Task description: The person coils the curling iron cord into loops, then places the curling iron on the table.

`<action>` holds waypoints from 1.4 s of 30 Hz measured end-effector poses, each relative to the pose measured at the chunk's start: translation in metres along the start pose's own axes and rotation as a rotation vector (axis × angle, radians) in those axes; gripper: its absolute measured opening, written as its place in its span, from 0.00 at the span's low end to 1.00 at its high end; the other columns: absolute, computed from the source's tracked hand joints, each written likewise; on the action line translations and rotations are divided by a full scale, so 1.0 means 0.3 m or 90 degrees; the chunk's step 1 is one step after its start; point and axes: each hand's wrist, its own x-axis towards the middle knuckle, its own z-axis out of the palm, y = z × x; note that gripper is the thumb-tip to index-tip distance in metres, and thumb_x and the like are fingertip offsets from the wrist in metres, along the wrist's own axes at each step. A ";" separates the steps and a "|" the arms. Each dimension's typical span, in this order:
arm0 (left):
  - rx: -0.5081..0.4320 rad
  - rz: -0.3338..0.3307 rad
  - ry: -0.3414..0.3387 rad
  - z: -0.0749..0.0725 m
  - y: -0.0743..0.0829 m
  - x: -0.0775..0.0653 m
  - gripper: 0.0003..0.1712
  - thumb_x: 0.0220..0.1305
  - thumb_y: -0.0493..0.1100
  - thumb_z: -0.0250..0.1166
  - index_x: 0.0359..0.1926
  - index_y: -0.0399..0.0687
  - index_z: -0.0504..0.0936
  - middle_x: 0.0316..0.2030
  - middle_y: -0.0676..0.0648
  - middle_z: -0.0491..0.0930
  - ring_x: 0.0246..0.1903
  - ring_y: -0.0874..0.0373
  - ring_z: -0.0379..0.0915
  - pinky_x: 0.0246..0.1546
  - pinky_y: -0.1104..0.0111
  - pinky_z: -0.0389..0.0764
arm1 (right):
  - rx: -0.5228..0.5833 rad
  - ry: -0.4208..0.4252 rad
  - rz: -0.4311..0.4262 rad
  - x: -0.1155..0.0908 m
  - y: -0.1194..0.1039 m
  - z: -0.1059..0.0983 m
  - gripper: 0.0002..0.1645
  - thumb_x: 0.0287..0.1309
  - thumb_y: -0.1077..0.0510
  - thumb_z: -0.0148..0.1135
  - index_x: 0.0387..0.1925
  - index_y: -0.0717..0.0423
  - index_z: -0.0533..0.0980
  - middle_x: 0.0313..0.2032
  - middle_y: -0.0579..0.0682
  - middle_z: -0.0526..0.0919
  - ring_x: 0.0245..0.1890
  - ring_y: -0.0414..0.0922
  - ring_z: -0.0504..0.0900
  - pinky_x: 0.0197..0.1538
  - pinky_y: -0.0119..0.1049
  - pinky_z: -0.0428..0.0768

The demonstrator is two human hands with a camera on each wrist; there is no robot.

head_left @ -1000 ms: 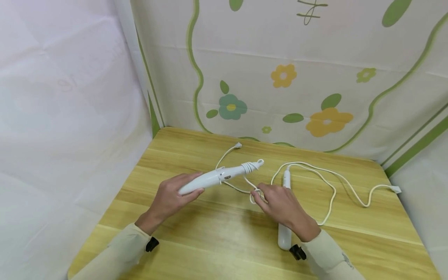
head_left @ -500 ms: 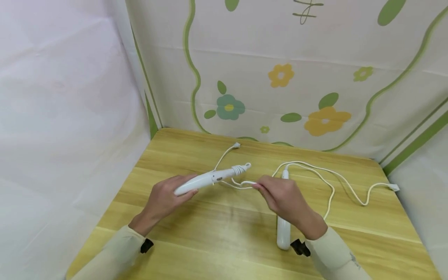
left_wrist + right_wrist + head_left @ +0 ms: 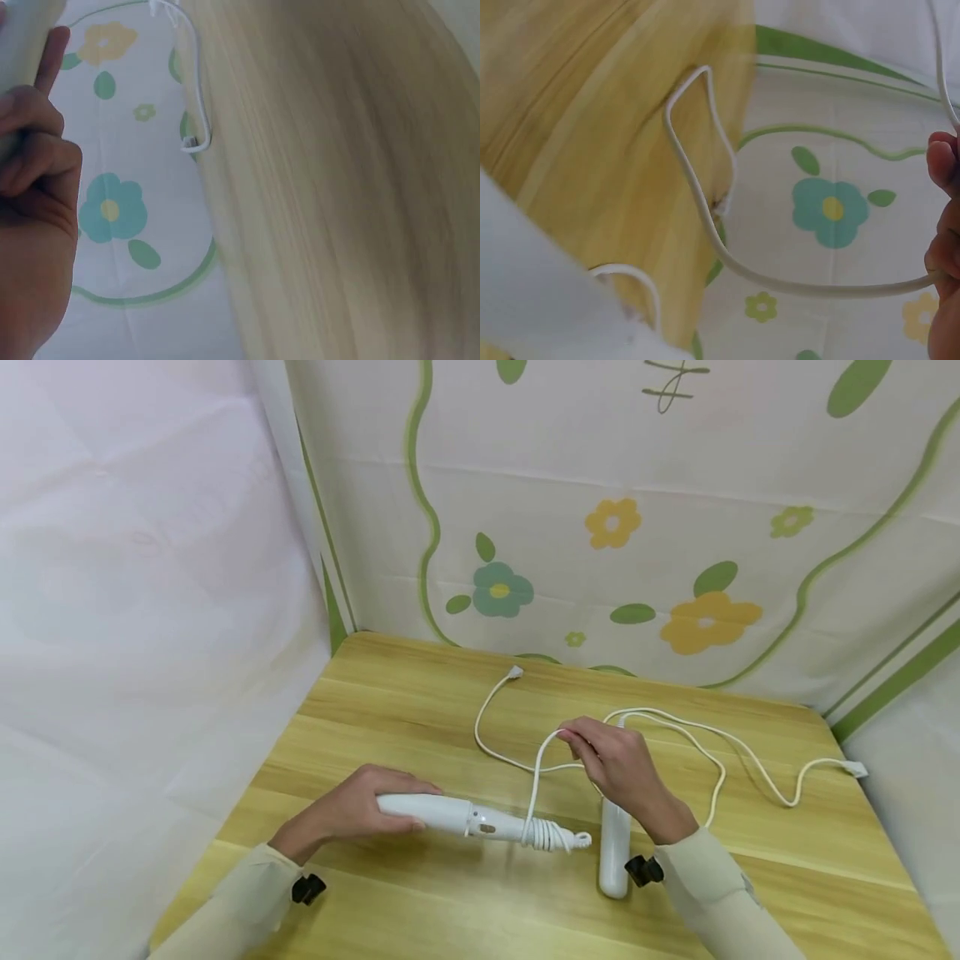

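My left hand [image 3: 352, 810] grips a white hair straightener [image 3: 431, 811] by its wide end, held sideways low over the table. Several turns of its white cord [image 3: 533, 785] wrap the narrow end, which points right. Above and to the right, my right hand [image 3: 618, 764] pinches that cord between thumb and fingers, so it arches up from the turns. In the right wrist view the cord [image 3: 817, 291] runs out of the curled fingers [image 3: 943, 251] in a loop. The left wrist view shows only part of the straightener [image 3: 26, 37] at its upper left corner.
A second white hair straightener [image 3: 615, 856] lies on the wooden table [image 3: 420, 910], partly under my right forearm. Its cord curves to a plug [image 3: 854, 768] at the right edge. The held straightener's plug [image 3: 515, 672] lies near the back edge. A flower-printed cloth [image 3: 540, 527] hangs behind.
The straightener's narrow end has swung down toward me, from pointing up and right to nearly level. My right hand has risen away with the cord, lifting a longer arch above the turns.
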 end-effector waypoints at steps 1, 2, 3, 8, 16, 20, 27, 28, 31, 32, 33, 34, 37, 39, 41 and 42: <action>-0.037 -0.013 -0.006 -0.004 0.002 -0.002 0.22 0.64 0.40 0.79 0.60 0.49 0.91 0.52 0.43 0.92 0.36 0.65 0.83 0.34 0.67 0.86 | -0.003 0.002 0.002 -0.008 0.008 0.005 0.22 0.85 0.49 0.55 0.39 0.58 0.86 0.21 0.42 0.78 0.18 0.33 0.72 0.23 0.30 0.73; -0.072 -0.022 -0.007 -0.009 0.004 -0.003 0.22 0.64 0.38 0.79 0.60 0.48 0.91 0.53 0.42 0.92 0.36 0.64 0.83 0.34 0.66 0.85 | -0.008 0.004 0.005 -0.015 0.016 0.011 0.23 0.85 0.48 0.54 0.39 0.58 0.86 0.21 0.42 0.79 0.18 0.32 0.72 0.23 0.30 0.74; -0.103 -0.028 -0.006 -0.014 0.004 -0.004 0.22 0.65 0.36 0.78 0.60 0.46 0.91 0.53 0.41 0.92 0.36 0.64 0.83 0.33 0.65 0.85 | -0.014 0.006 0.008 -0.022 0.022 0.016 0.25 0.86 0.47 0.53 0.38 0.58 0.87 0.21 0.42 0.79 0.18 0.32 0.73 0.23 0.30 0.74; -0.187 -0.030 0.031 -0.038 0.005 -0.006 0.23 0.65 0.29 0.74 0.60 0.39 0.89 0.55 0.50 0.92 0.36 0.62 0.82 0.34 0.66 0.84 | -0.009 -0.004 0.036 -0.047 0.031 0.047 0.25 0.85 0.45 0.54 0.38 0.56 0.88 0.22 0.42 0.82 0.19 0.32 0.75 0.25 0.32 0.77; -0.172 -0.110 0.198 -0.055 0.025 0.008 0.22 0.68 0.32 0.72 0.62 0.32 0.86 0.49 0.57 0.92 0.29 0.61 0.77 0.25 0.66 0.81 | -0.036 -0.103 -0.011 -0.064 -0.038 0.082 0.32 0.89 0.43 0.44 0.36 0.55 0.86 0.27 0.45 0.89 0.20 0.35 0.80 0.23 0.31 0.78; -0.123 -0.178 0.291 -0.059 0.014 0.029 0.23 0.69 0.36 0.75 0.63 0.37 0.87 0.52 0.40 0.91 0.30 0.60 0.77 0.25 0.67 0.81 | -0.002 -0.133 -0.060 -0.052 -0.084 0.084 0.21 0.86 0.48 0.53 0.38 0.51 0.85 0.26 0.39 0.87 0.20 0.30 0.76 0.23 0.26 0.75; 0.034 -0.121 0.320 -0.022 -0.027 0.048 0.25 0.62 0.38 0.82 0.61 0.48 0.91 0.55 0.42 0.92 0.39 0.60 0.85 0.33 0.66 0.87 | -0.030 -0.125 -0.107 -0.018 -0.122 0.063 0.21 0.89 0.49 0.47 0.36 0.49 0.78 0.19 0.37 0.69 0.19 0.28 0.56 0.21 0.22 0.54; 0.069 -0.100 0.315 -0.015 -0.029 0.052 0.25 0.62 0.38 0.82 0.61 0.49 0.91 0.54 0.44 0.92 0.40 0.60 0.86 0.35 0.66 0.87 | -0.043 -0.126 -0.112 -0.016 -0.122 0.060 0.22 0.89 0.49 0.44 0.36 0.49 0.77 0.19 0.38 0.67 0.20 0.29 0.54 0.21 0.22 0.52; 0.163 -0.050 0.295 0.000 -0.027 0.064 0.26 0.61 0.42 0.83 0.61 0.53 0.91 0.52 0.47 0.93 0.42 0.59 0.87 0.38 0.65 0.88 | -0.073 -0.132 -0.125 -0.016 -0.118 0.055 0.23 0.91 0.49 0.38 0.38 0.50 0.74 0.21 0.38 0.64 0.21 0.29 0.51 0.22 0.23 0.48; 0.183 -0.044 0.285 0.004 -0.025 0.068 0.26 0.61 0.43 0.83 0.61 0.54 0.91 0.52 0.47 0.93 0.41 0.59 0.87 0.38 0.66 0.87 | -0.080 -0.132 -0.127 -0.017 -0.115 0.054 0.24 0.91 0.49 0.37 0.37 0.50 0.74 0.21 0.38 0.64 0.21 0.29 0.50 0.22 0.23 0.48; 0.197 -0.041 0.276 0.006 -0.024 0.070 0.26 0.61 0.44 0.83 0.61 0.54 0.91 0.52 0.47 0.93 0.41 0.60 0.87 0.37 0.66 0.87 | -0.086 -0.130 -0.129 -0.019 -0.111 0.053 0.24 0.91 0.49 0.36 0.38 0.50 0.74 0.22 0.38 0.64 0.21 0.29 0.50 0.22 0.22 0.48; 0.208 -0.042 0.266 0.008 -0.022 0.071 0.26 0.61 0.44 0.83 0.61 0.55 0.91 0.51 0.47 0.93 0.39 0.60 0.86 0.36 0.67 0.86 | -0.089 -0.127 -0.130 -0.021 -0.107 0.053 0.24 0.91 0.49 0.36 0.38 0.51 0.74 0.22 0.38 0.64 0.21 0.29 0.50 0.21 0.22 0.48; 0.223 -0.053 0.240 0.011 -0.018 0.069 0.26 0.62 0.46 0.82 0.61 0.55 0.91 0.49 0.47 0.94 0.35 0.62 0.84 0.32 0.70 0.83 | -0.105 -0.121 -0.122 -0.024 -0.094 0.048 0.24 0.91 0.49 0.37 0.38 0.51 0.74 0.21 0.38 0.64 0.20 0.30 0.52 0.19 0.23 0.51; 0.220 -0.059 0.228 0.011 -0.014 0.067 0.26 0.62 0.46 0.82 0.61 0.55 0.91 0.48 0.47 0.94 0.34 0.63 0.82 0.31 0.70 0.81 | -0.117 -0.116 -0.114 -0.024 -0.086 0.045 0.24 0.91 0.48 0.38 0.39 0.52 0.75 0.21 0.39 0.67 0.19 0.31 0.56 0.17 0.25 0.57; 0.216 -0.060 0.217 0.009 -0.008 0.068 0.25 0.63 0.47 0.81 0.62 0.56 0.91 0.48 0.47 0.94 0.33 0.64 0.81 0.31 0.71 0.81 | -0.123 -0.102 -0.111 -0.018 -0.082 0.040 0.25 0.91 0.47 0.39 0.39 0.52 0.77 0.21 0.39 0.70 0.18 0.32 0.60 0.16 0.27 0.62; 0.215 -0.058 0.211 0.007 -0.005 0.069 0.25 0.63 0.47 0.81 0.62 0.56 0.91 0.48 0.48 0.94 0.33 0.64 0.81 0.31 0.71 0.81 | -0.125 -0.099 -0.108 -0.015 -0.079 0.036 0.25 0.90 0.46 0.39 0.39 0.52 0.77 0.22 0.39 0.72 0.18 0.32 0.62 0.16 0.28 0.63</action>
